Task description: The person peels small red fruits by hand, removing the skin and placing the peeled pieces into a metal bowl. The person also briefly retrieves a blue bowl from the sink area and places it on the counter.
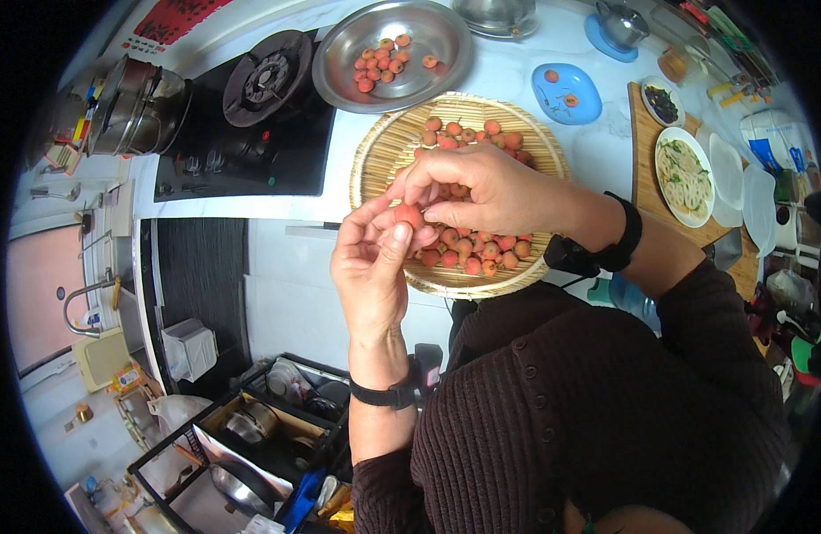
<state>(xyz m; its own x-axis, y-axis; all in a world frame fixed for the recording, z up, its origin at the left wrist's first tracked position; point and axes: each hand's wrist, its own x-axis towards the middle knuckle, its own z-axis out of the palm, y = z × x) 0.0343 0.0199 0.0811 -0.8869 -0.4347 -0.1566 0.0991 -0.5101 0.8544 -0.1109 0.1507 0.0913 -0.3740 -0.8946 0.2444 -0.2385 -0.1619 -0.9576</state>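
Note:
My left hand (373,267) holds a small round red fruit (408,215), apparently a hawthorn, between thumb and fingers. From the right, my right hand (490,190) reaches across with its thumb and bent fingertips at the same fruit. Both hands are over the near-left part of a round woven bamboo tray (373,163). Many more red fruits (474,250) lie in that tray, some hidden beneath my right hand. Beyond it, a wide steel basin (330,70) holds a group of the same fruits (381,63).
A blue plate (587,77) bears a fruit and scraps. On the right, a wooden board (640,133) carries a plate of pale sliced food (684,177) and a bowl of dark food (662,101). At left is a black gas hob (243,170) beside a steel pot (133,110); an open drawer (183,490) sits below.

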